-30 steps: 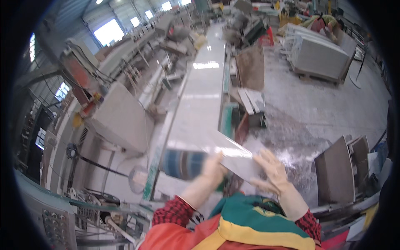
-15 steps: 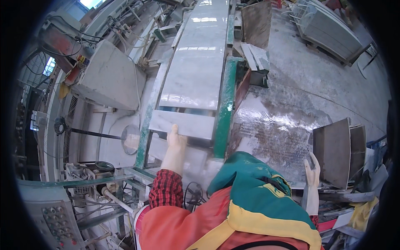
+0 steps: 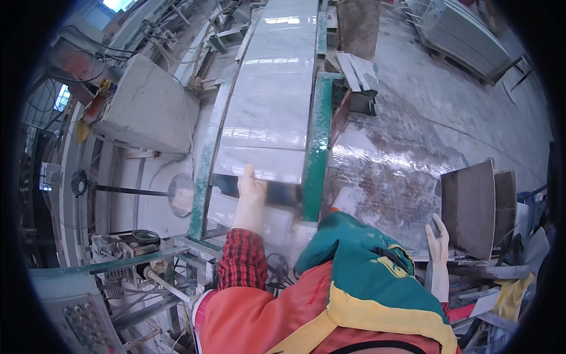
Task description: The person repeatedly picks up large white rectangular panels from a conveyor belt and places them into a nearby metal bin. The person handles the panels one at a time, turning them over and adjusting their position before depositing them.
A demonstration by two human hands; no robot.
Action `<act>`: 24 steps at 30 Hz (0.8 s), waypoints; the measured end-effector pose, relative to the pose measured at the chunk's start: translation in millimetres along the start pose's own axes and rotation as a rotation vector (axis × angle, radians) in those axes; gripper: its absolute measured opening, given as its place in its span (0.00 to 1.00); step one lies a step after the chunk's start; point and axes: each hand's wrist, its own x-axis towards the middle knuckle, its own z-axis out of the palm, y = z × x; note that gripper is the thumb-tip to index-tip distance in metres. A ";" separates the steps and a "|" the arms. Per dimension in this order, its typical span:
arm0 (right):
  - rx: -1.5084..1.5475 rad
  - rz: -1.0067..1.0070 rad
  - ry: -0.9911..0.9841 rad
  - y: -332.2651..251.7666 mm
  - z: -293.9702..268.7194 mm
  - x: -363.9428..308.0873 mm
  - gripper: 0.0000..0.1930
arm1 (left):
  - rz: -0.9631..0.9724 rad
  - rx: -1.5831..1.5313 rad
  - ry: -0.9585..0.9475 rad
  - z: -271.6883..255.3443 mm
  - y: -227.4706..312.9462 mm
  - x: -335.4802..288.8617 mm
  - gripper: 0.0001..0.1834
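My left hand point(image 3: 252, 194), in a pale glove, is at the near edge of a short white stone slab point(image 3: 265, 164). Its thumb lies on top of the slab while the other fingers are hidden at the edge. Directly beyond, a long polished white slab point(image 3: 268, 106) lies on the same green-framed conveyor, with only a thin seam between the two. A dark roller point(image 3: 284, 193) shows under the near edge. Out to the right, my right hand point(image 3: 437, 241), also gloved, holds nothing; its fingers are apart beside a leaning brown panel point(image 3: 469, 209).
Green side rails point(image 3: 319, 147) border the conveyor. At lower left stands a control panel point(image 3: 88, 321) with several buttons. A big stone block point(image 3: 147, 106) sits at left. Offcuts point(image 3: 358, 74) rest by the right rail, and scrap pieces point(image 3: 483, 295) lie at lower right.
The short slab has moved away from me, closing the gap to the long slab and baring the roller. My left hand stays at its edge. My right hand remains out at the side.
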 end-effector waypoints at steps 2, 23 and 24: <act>-0.009 -0.003 -0.003 -3.4 0.1 0.6 0.26 | 0.014 0.005 0.002 7.1 -0.1 -4.8 0.21; 0.015 0.024 -0.129 -13.3 16.6 17.4 0.26 | -0.142 0.405 0.555 54.5 0.6 18.4 0.27; 0.015 0.024 -0.133 -16.9 16.0 20.4 0.26 | -0.127 0.445 0.538 39.3 -0.9 35.3 0.28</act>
